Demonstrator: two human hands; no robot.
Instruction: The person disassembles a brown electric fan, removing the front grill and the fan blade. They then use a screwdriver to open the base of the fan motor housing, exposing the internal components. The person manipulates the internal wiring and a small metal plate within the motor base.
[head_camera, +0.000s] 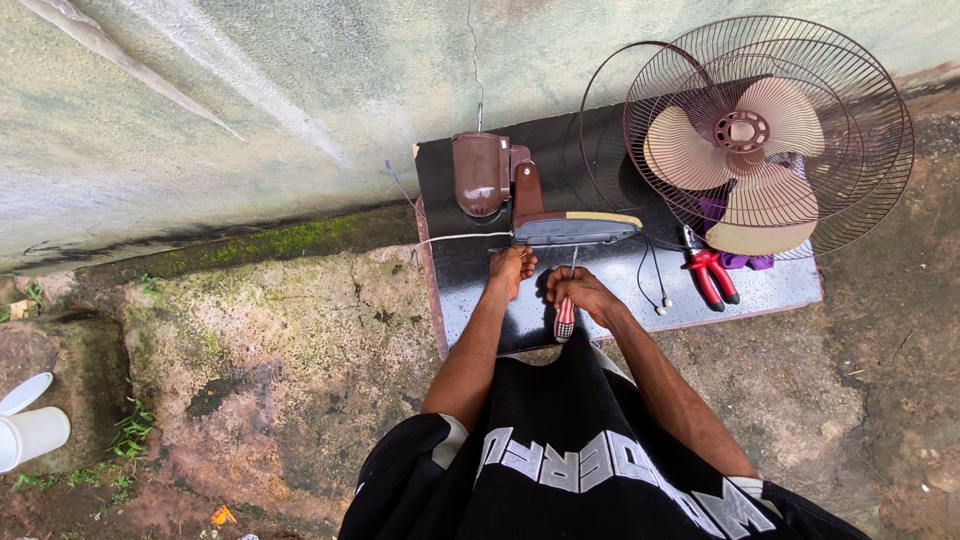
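Screw-driving step on fan base (575, 229): right hand (580, 293) clamped on screwdriver (566, 305), left hand (512, 268) just beside, fingers curled, steadying base; next needs tip seated square.

No packages, labels, signs or screens show anywhere around the hands. The only lettering in view is large pale print across the front of the person's black shirt (590, 470), just below the right hand (580, 292) and nearer the camera; it appears upside down from this view.
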